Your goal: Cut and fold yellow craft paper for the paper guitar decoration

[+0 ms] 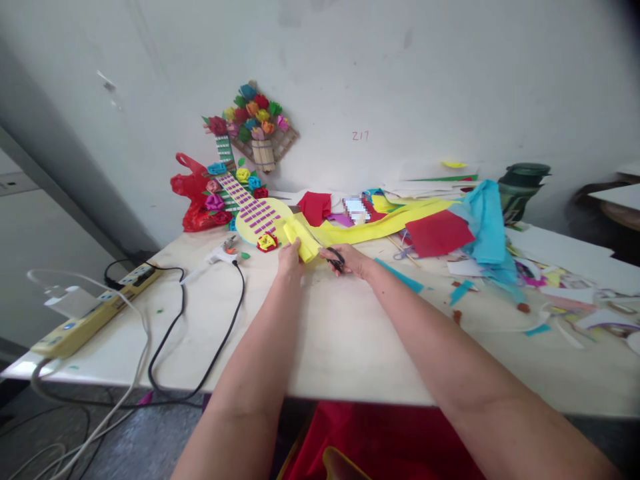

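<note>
Pinching folded yellow paper over the white table with our left hand, we hold black-handled scissors at its edge, the fingers of our right hand curled around them; behind, paper flowers fill a pot of sticks against the wall, a red plastic bag (contents hidden) sits below left, and a green bottle stands far right

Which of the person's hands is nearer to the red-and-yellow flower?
Left. The left hand, holding yellow paper, is just right of the red-and-yellow flower; the right hand, holding black-handled scissors, is farther right, beyond the paper.
</note>
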`<state>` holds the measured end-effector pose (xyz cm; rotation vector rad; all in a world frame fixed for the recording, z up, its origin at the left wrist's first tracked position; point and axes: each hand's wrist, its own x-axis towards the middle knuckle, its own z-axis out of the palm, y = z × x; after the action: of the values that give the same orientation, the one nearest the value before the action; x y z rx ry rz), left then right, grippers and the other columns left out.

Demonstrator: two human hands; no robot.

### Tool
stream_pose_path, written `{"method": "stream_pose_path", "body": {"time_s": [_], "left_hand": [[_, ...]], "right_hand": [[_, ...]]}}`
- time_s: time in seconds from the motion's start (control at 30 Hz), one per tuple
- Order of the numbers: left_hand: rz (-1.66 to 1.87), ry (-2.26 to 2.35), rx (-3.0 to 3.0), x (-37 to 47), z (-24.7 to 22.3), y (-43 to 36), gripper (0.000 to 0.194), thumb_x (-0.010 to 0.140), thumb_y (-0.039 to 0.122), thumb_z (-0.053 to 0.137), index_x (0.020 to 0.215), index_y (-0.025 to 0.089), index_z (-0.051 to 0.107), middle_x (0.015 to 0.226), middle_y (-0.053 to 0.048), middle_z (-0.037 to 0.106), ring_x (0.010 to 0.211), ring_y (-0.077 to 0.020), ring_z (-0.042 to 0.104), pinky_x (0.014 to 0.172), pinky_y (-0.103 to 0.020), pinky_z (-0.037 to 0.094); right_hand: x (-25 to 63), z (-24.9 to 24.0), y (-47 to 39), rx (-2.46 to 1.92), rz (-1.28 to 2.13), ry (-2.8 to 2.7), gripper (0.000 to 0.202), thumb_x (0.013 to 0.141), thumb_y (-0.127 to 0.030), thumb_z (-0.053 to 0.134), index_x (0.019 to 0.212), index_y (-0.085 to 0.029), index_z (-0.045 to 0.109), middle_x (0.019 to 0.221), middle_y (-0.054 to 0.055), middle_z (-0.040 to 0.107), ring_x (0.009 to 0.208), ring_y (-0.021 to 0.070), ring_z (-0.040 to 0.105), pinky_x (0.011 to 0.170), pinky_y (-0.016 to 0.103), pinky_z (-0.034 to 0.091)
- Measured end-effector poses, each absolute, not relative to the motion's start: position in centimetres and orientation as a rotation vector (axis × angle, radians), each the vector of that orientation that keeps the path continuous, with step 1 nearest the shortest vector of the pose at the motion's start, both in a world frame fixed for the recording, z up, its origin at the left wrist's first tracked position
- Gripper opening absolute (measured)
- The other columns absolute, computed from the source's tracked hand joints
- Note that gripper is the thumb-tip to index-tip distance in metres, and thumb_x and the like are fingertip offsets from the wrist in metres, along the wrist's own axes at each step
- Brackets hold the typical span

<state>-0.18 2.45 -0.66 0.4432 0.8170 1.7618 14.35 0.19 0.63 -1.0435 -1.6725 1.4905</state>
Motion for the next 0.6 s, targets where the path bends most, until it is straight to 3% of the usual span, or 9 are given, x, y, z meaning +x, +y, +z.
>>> {"method": "stream_pose_path", "body": {"time_s": [0.2, 0.6], "left_hand": [[1.765, 0.822, 0.442, -0.07, -0.71, 2.40, 0.015, 0.075, 0.008, 0.050, 0.086, 0.010, 0.059, 0.085, -0.010, 0.064, 0.081, -0.0193, 0.062, 0.077, -0.034, 0.049], [1.753, 0.820, 0.458, 0.01, -0.60, 2.25, 0.014, 0.075, 0.007, 0.048, 0.085, 0.010, 0.058, 0.083, -0.009, 0.064, 0.081, -0.0192, 0.062, 0.076, -0.034, 0.049]], "right_hand": [[14.03, -0.08, 0.68, -1.036, 1.464, -1.629, 0.033, 0.065, -0.045, 0.062, 0.067, -0.014, 0.051, 0.043, -0.004, 0.048, 0.031, 0.0048, 0.040, 0.031, 0.016, 0.035], [13.79, 0.14, 0.29, -1.015, 1.408, -1.594, 0.032, 0.063, -0.041, 0.065, 0.059, -0.015, 0.048, 0.040, -0.006, 0.044, 0.030, 0.0030, 0.036, 0.029, 0.015, 0.030]]}}
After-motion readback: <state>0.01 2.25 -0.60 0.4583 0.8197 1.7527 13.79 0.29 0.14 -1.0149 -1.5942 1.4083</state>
